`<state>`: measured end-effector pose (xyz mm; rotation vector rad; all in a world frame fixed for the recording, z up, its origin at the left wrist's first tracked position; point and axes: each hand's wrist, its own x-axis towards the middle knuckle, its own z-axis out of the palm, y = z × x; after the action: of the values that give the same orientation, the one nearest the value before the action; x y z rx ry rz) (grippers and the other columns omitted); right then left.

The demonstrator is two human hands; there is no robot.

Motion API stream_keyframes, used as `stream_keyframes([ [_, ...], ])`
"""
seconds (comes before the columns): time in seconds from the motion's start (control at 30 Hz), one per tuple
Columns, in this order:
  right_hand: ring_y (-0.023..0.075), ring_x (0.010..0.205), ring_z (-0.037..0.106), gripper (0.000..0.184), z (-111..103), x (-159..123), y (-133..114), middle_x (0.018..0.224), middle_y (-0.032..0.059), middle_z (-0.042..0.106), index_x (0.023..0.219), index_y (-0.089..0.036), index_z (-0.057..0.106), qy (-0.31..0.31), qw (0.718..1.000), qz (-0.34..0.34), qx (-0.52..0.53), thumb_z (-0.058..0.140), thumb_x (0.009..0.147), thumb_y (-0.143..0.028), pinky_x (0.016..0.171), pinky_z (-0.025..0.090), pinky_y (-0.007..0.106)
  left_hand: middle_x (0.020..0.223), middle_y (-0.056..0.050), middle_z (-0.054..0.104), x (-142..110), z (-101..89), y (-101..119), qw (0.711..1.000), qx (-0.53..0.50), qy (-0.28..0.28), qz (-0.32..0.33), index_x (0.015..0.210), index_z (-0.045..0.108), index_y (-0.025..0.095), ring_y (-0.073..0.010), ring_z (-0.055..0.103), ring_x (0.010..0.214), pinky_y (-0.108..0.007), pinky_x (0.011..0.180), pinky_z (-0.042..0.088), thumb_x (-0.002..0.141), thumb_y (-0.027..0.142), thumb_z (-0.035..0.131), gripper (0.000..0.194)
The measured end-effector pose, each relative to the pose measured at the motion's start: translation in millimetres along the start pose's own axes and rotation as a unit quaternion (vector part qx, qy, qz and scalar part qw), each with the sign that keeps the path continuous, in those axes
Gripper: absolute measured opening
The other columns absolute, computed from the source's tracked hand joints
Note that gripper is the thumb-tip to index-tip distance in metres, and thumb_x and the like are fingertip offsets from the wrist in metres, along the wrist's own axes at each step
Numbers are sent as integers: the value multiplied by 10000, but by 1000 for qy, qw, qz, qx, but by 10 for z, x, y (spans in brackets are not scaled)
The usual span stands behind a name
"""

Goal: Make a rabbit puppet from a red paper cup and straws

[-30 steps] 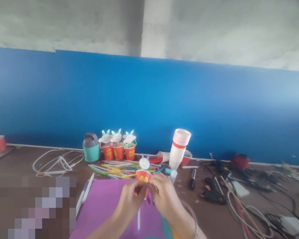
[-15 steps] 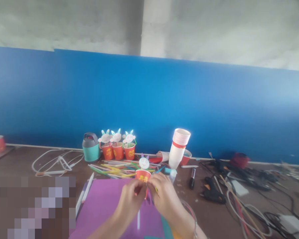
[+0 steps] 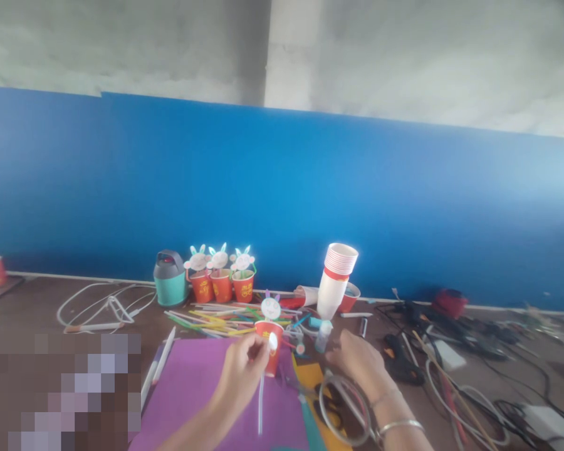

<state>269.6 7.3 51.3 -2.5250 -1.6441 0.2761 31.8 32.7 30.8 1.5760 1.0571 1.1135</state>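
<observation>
Now the two hands are apart. Close by, a thin white straw [image 3: 261,410] lies on a purple sheet [image 3: 188,394], and an orange sheet [image 3: 306,376] peeks out at the right. A shiny bracelet [image 3: 401,425] goes round the right wrist.

A little farther in, the left hand [image 3: 244,360] has its thumb and finger nipped together on a small white disc [image 3: 273,340]. It has stayed by the red cup [image 3: 273,364], while the right hand [image 3: 361,362] has gone off to the right. So the left hand has the white disc all by itself. The right hand is turned palm down with its fingers curled, near a little clear bottle [image 3: 323,338]. It hides part of a marker [image 3: 363,326]; one cannot tell if it holds anything.

The red cup stands upright on the purple sheet, just past the left fingers, and a rabbit face [image 3: 271,307] with purple ears pokes up at its top. Past it, bright sticks [image 3: 216,319] lie in a loose heap on the brown tabletop [image 3: 37,307]. Behind them, three more red cups [image 3: 243,289] with rabbit faces stand in a row. To the right, a tall stack of white cups [image 3: 336,275] leans a bit. A blue panel [image 3: 263,188] stands at the back.
</observation>
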Motion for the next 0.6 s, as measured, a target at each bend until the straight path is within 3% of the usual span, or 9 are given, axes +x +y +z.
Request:
stream_keyframes([
  [0.1, 316, 890, 640, 326, 76, 130, 15, 950, 176, 692, 896, -164, 653, 25, 998, 9, 59, 536, 743, -427, 636, 394, 326, 624, -9, 604, -2, -7, -30, 999, 40, 6, 32, 675, 601, 171, -157, 550, 594, -232, 564, 435, 788, 293, 523, 183],
  [0.23, 274, 866, 628, 239, 40, 102, -137, 934, 143, 687, 807, -176, 634, 68, 993, -25, 89, 491, 772, -365, 634, 366, 295, 689, -17, 618, 1, -33, -54, 990, 119, 11, 72, 706, 580, 192, -160, 559, 632, -238, 590, 420, 800, 231, 502, 128],
  [0.4, 174, 654, 584, 91, -94, -252, -499, 683, 3, 660, 734, -209, 525, 63, 971, -183, 143, 588, 680, -248, 606, 304, 246, 766, -25, 623, -6, -55, -27, 975, 190, -5, 117, 714, 548, 202, -177, 564, 722, -273, 656, 419, 828, 184, 462, 144],
  [0.6, 156, 626, 526, 97, -161, -493, -699, 674, -2, 629, 689, -197, 488, 80, 958, -254, 105, 580, 669, -219, 660, 262, 265, 828, -38, 623, -40, -79, 44, 935, 276, 15, 222, 742, 565, 201, -219, 531, 847, -359, 785, 387, 851, 182, 486, 137],
])
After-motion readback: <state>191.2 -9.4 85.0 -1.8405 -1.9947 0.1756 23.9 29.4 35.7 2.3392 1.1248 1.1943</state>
